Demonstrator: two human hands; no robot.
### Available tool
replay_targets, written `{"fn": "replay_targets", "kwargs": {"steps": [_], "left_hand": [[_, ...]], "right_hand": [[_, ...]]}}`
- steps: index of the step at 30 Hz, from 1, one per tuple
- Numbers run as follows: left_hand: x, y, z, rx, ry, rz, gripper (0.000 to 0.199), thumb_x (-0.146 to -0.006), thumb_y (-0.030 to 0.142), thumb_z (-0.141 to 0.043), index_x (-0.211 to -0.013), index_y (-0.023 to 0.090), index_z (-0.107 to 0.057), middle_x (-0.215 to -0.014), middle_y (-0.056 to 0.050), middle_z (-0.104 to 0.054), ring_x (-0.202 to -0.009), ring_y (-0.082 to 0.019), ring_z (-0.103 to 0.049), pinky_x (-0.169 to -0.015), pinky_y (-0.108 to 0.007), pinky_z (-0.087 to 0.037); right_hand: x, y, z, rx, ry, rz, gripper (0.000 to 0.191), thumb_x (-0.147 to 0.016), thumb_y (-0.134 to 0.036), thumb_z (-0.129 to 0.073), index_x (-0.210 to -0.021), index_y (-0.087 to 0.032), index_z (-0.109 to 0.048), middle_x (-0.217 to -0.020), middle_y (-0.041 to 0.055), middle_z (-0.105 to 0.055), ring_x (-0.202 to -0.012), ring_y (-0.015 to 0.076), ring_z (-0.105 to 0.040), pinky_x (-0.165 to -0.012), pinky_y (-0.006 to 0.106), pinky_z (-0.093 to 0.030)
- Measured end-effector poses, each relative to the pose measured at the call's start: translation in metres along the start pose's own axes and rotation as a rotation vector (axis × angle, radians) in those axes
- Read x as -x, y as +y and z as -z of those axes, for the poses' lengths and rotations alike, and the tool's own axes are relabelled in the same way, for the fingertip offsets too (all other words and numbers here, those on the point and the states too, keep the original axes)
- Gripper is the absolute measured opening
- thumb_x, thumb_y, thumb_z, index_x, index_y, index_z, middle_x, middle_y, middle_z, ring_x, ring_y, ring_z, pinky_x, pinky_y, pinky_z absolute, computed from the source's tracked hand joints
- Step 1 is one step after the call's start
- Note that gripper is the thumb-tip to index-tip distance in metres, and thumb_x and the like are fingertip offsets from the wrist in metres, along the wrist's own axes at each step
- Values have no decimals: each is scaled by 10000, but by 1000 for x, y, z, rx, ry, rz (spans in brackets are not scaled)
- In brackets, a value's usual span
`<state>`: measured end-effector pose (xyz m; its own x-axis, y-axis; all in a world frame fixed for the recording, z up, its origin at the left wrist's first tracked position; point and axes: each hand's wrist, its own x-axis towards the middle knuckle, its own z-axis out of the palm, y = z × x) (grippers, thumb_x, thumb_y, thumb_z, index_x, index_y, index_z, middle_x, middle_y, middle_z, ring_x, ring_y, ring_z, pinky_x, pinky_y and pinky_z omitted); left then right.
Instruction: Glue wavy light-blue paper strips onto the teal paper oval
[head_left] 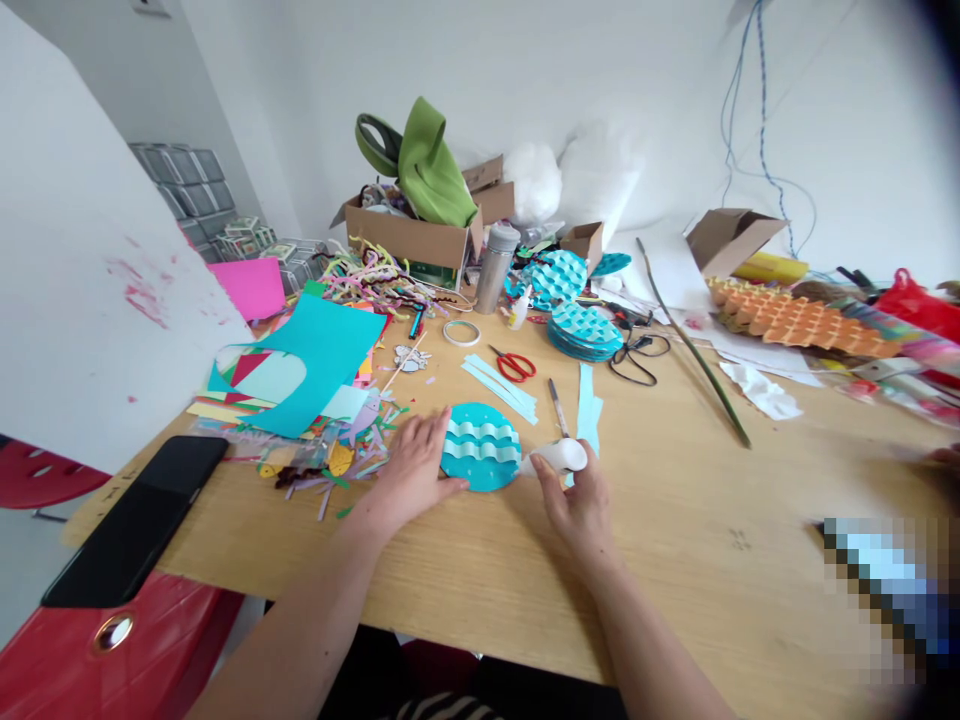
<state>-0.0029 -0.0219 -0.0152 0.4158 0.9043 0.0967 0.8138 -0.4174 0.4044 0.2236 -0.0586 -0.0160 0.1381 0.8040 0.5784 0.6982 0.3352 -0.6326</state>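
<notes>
A round blue paper disc (481, 473) lies on the table with two wavy light-blue strips across it and small pale dots on it. My left hand (411, 465) rests along its left edge, fingers stretched out and thumb at the lower edge. In my right hand (577, 500) is a white glue bottle (573, 456), its nozzle tip at the disc's right edge. Light-blue paper strips (588, 405) and a pen (556, 405) lie just beyond the right hand. Red-handled scissors (516, 367) and more pale strips (501, 388) are past the disc.
At left are a stack of coloured paper (337, 330), paper scraps and a black phone (135, 520). Behind stand a tape roll (461, 333), a metal flask (496, 270), a cardboard box (409, 235) and piled blue discs (581, 335). A long green stick (694, 345) lies right.
</notes>
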Motion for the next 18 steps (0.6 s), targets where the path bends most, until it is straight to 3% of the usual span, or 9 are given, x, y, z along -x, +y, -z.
{"fn": "replay_targets", "kwargs": {"steps": [10, 18], "left_hand": [[0, -1, -2, 1, -1, -4, 937, -775, 424, -684, -1490, 176, -132, -1500, -190, -363, -1392, -343, -301, -1102, -502, -266], [1, 0, 0, -20, 3, -14, 932, -778, 403, -691, -1490, 158, -141, -1511, -187, -349, -1385, -331, -314, -1112, -484, -256]], "right_hand": [[0, 2, -3, 3, -41, 5, 224, -883, -400, -568, -799, -227, -451, -683, -22, -446, -559, 130, -430, -450, 267, -360], [2, 4, -3, -55, 45, -133, 291, -841, -481, -593, -838, -209, -488, -697, -7, -476, -517, 122, -405, -382, 250, -317]]}}
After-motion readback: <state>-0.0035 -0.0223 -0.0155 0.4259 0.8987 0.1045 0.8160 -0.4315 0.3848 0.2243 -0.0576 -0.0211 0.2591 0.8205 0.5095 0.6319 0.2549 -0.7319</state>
